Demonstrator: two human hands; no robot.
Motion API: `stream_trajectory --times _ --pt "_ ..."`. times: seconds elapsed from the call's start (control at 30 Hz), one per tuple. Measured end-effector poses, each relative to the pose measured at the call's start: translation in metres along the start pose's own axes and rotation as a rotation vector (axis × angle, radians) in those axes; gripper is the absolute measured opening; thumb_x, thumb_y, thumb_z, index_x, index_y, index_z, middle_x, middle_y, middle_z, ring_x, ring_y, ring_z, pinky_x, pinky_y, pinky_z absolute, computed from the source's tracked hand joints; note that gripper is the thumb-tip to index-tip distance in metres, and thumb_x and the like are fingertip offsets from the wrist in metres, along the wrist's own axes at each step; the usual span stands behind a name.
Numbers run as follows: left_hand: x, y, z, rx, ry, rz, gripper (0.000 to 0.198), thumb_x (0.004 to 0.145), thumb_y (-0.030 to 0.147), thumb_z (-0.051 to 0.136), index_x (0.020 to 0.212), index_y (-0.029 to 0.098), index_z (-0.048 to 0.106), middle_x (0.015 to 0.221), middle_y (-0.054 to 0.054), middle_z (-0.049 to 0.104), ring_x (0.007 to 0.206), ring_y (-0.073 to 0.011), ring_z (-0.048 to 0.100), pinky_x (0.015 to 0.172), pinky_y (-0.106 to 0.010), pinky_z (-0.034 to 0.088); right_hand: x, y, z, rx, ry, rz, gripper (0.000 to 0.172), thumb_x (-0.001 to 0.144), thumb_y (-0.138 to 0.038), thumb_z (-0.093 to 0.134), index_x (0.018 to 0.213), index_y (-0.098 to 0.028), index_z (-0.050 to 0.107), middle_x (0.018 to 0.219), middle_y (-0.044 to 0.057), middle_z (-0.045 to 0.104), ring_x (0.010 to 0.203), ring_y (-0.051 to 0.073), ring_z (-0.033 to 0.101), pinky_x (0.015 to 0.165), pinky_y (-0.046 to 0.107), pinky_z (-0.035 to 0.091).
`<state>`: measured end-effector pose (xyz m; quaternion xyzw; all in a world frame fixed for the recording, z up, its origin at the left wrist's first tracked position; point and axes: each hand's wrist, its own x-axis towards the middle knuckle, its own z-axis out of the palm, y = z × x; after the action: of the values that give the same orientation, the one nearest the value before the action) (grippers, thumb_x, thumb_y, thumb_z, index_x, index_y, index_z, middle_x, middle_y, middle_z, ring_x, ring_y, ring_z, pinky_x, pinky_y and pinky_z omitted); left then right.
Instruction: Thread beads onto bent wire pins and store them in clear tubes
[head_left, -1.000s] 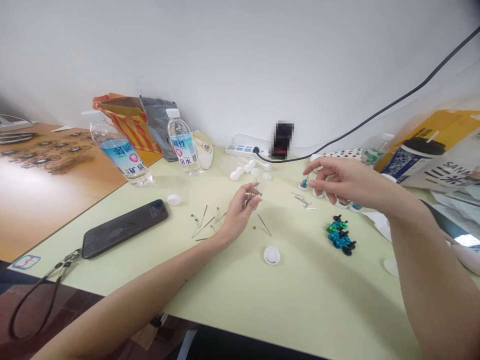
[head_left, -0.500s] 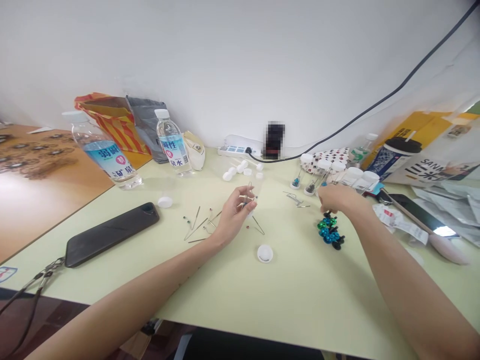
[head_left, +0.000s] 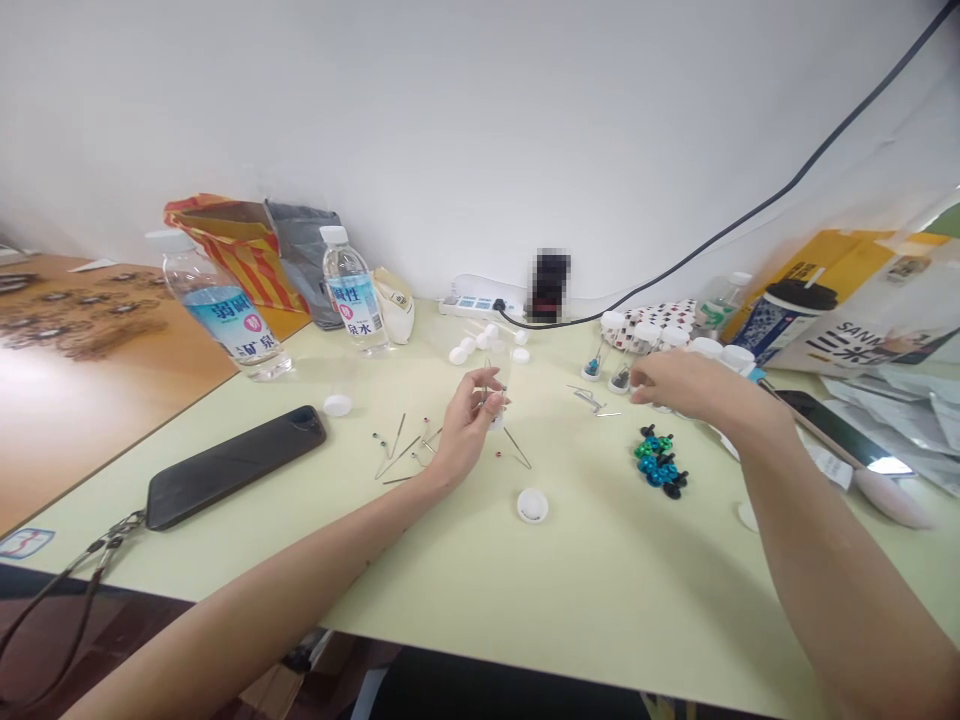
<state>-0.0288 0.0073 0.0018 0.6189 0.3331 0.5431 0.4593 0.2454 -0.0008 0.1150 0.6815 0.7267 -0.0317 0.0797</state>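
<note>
My left hand [head_left: 471, 420] is closed around a clear plastic tube [head_left: 497, 372] with bent metal wire inside, held upright just above the table. To its left lie several bent metal rods with small coloured ends [head_left: 397, 455], and another bent rod [head_left: 517, 448] lies to its right. A white round cap [head_left: 532, 506] rests hollow side up in front. My right hand [head_left: 667, 385] hovers beyond a small pile of blue, green and black thumbscrew-like pieces [head_left: 660, 463], fingertips together; what they hold, if anything, does not show. Thin silver metal pieces [head_left: 591, 399] lie left of it.
Filled tubes [head_left: 592, 362] with white caps stand behind my right hand. Loose white caps [head_left: 469, 345] and a power strip [head_left: 480, 303] are at the back. A black phone [head_left: 238, 467] and water bottles [head_left: 352, 300] occupy the left. Another phone [head_left: 840, 430] lies right.
My right hand has lifted away from the coloured pieces, moving slightly back and left. My left hand keeps hold of the tube. The view has shifted slightly.
</note>
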Motion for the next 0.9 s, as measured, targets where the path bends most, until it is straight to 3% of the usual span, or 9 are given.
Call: stream_trajectory --times 0.13,0.3,0.4,0.6,0.73,0.8,0.9 --pt "0.002 -0.001 -0.001 -0.009 0.058 0.003 0.031 0.09 0.041 0.05 0.116 0.023 0.049 0.105 -0.005 0.052 0.088 -0.0166 0.063 0.078 -0.03 0.048 -0.018 -0.048 0.002 0.102 -0.118 -0.228 0.019 0.083 -0.035 0.053 0.093 -0.021 0.061 0.089 0.006 0.064 0.078 0.019 0.059 0.059 0.025 0.036" --pt "0.006 -0.001 -0.002 -0.012 0.109 0.003 0.031 0.088 0.041 0.054 0.112 0.023 0.05 0.101 -0.004 0.053 0.083 -0.0152 0.063 0.074 -0.028 0.049 -0.041 -0.106 0.017 0.103 -0.332 -0.441 0.029 0.08 -0.041 0.056 0.094 -0.017 0.063 0.088 0.008 0.063 0.074 0.02 0.059 0.053 0.025 0.033" --pt "0.006 0.0 -0.003 0.002 0.108 -0.004 0.031 0.086 0.04 0.056 0.111 0.023 0.051 0.1 -0.004 0.053 0.082 -0.0155 0.062 0.07 -0.027 0.048 -0.048 -0.121 0.026 0.075 -0.287 -0.517 0.027 0.077 -0.034 0.062 0.095 -0.014 0.063 0.088 0.009 0.065 0.084 0.023 0.061 0.056 0.026 0.034" --pt "0.005 0.003 -0.002 0.04 0.112 -0.017 0.033 0.086 0.04 0.056 0.112 0.022 0.05 0.101 -0.005 0.053 0.086 -0.0163 0.061 0.066 -0.024 0.046 -0.048 -0.127 0.033 -0.039 -0.219 -0.503 0.014 0.08 -0.018 0.055 0.087 -0.013 0.065 0.087 0.012 0.068 0.081 0.025 0.065 0.056 0.027 0.036" --pt "0.004 0.003 -0.002 0.053 0.104 -0.021 0.032 0.087 0.039 0.056 0.114 0.022 0.049 0.102 -0.005 0.053 0.086 -0.0155 0.06 0.068 -0.024 0.046 -0.05 -0.122 0.026 -0.048 -0.207 -0.457 0.011 0.08 -0.023 0.057 0.081 -0.015 0.064 0.086 0.012 0.068 0.079 0.025 0.065 0.055 0.028 0.036" --pt "0.003 0.003 -0.002 0.057 0.102 -0.016 0.032 0.087 0.039 0.055 0.115 0.022 0.049 0.103 -0.005 0.053 0.087 -0.0154 0.06 0.07 -0.025 0.046 -0.053 -0.111 0.021 -0.009 -0.172 -0.422 0.016 0.082 -0.032 0.057 0.079 -0.016 0.062 0.083 0.01 0.067 0.078 0.025 0.064 0.055 0.028 0.036" --pt "0.0 0.003 -0.001 0.052 0.077 0.0 0.031 0.089 0.039 0.053 0.116 0.024 0.048 0.104 -0.004 0.052 0.089 -0.0158 0.06 0.075 -0.028 0.046 -0.062 -0.077 0.023 0.062 -0.009 -0.328 0.022 0.089 -0.039 0.049 0.086 -0.019 0.058 0.083 0.007 0.065 0.078 0.023 0.062 0.061 0.029 0.038"
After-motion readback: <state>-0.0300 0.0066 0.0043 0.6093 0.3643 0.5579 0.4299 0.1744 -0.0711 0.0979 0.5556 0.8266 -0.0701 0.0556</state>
